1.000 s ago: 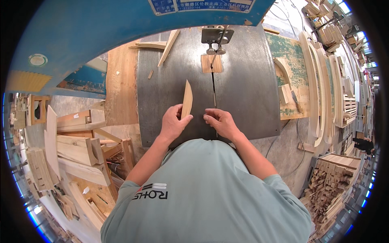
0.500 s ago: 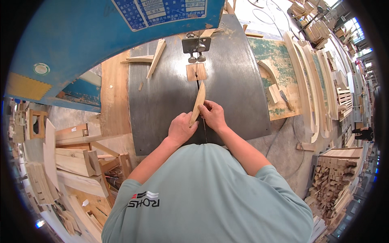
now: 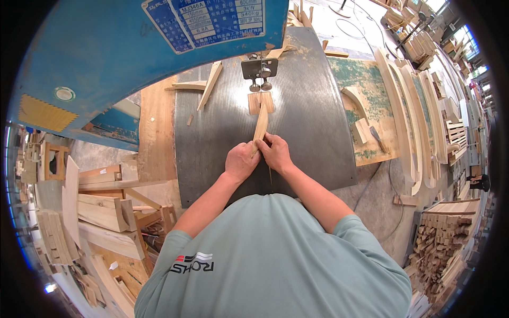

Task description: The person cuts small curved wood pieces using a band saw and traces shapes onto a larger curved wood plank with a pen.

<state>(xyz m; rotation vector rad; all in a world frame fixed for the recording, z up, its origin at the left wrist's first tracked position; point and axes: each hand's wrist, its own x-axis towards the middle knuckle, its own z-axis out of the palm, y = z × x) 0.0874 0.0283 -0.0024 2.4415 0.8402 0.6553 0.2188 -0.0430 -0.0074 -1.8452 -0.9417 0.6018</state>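
Both hands grip the near end of a slim, pale wood piece (image 3: 261, 123) with a tapered far end. My left hand (image 3: 242, 160) is closed round its left side, and my right hand (image 3: 276, 152) pinches it from the right. The piece lies over the ridged grey table of a bandsaw (image 3: 310, 122). Its far tip reaches the wooden insert (image 3: 260, 98) below the blade guide (image 3: 260, 69). Whether the tip touches the blade is too small to tell.
Two curved offcuts (image 3: 210, 86) lie at the table's back left, under the blue machine body (image 3: 106, 53). A green-stained board (image 3: 366, 79) on the right bears a brush-like tool (image 3: 378, 139) and a curved piece. Stacked timber (image 3: 108, 212) stands at left, more strips (image 3: 445, 238) at right.
Both hands have moved slightly forward with the wood piece. Its far tip now overlaps the wooden insert, where before it stopped short of it. The view has shifted a little.
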